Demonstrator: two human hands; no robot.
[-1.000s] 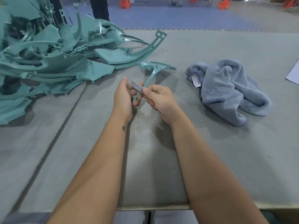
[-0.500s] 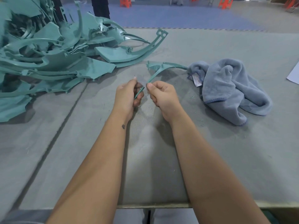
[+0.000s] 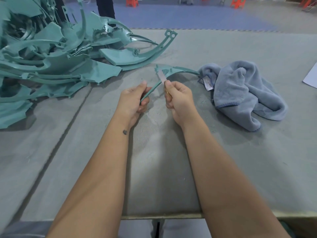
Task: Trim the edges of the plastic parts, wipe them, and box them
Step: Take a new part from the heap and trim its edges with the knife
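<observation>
Teal plastic part sits lifted over the worktop, its thin stem pinched in the left hand. Right hand grips a pale blade against its edge, handle hidden. Part's far tip meets the blue cloth; teal pile runs off-frame left.

The left hand is covering the near end of the teal plastic part. The blade above the right hand is showing blurred, its edge unreadable. Left of the part, the pile of teal parts is running off the frame. Right of the grey towel, a white sheet is being cropped.
</observation>
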